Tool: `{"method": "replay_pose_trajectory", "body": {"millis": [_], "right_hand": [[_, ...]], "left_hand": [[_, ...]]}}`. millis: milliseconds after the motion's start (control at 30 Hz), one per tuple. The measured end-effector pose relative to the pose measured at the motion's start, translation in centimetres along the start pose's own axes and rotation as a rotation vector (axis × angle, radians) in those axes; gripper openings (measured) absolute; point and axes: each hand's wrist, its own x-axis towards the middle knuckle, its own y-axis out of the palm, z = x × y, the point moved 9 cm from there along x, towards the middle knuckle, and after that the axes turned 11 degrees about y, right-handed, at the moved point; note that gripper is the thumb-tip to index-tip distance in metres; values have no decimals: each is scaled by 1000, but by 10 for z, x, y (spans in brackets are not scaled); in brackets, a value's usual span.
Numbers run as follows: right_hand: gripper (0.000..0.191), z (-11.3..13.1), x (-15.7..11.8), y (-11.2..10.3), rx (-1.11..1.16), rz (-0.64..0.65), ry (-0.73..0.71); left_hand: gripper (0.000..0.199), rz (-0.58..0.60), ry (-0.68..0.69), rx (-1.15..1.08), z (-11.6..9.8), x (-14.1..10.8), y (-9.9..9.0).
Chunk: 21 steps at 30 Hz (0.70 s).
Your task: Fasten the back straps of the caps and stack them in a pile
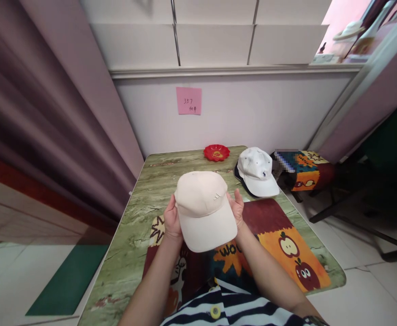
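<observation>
A cream baseball cap [201,199] with a small striped logo is held up above the table, its brim toward me. My left hand [171,217] grips the cap's left side, and my right hand [236,208] grips its right side with the thumb up. Both hands' fingers are partly hidden behind and under the cap. Beyond my right hand, a white cap [255,170] with a small dark emblem rests on top of a dark cap [241,179], of which only the edge shows.
A green wood-patterned table [133,217] carries a colourful apple-print mat [269,217] under my arms. At the back lies a red scalloped dish [216,153]. A pink note [189,101] sticks to the wall. To the right stands a stool with a similar printed cover [307,170].
</observation>
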Motion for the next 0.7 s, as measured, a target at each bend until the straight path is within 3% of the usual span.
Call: {"method": "replay_pose_trajectory", "body": {"millis": [267, 467, 600, 700], "right_hand": [[62, -2, -1, -13, 38, -49, 25], [48, -9, -3, -23, 45, -102, 163], [33, -10, -3, -30, 53, -157, 211], [39, -3, -3, -27, 43, -138, 156]], "left_hand": [[60, 109, -18, 49, 0, -4, 3], [69, 164, -34, 100, -1, -20, 4], [65, 162, -40, 147, -4, -21, 12], [57, 105, -47, 161, -3, -16, 11]]}}
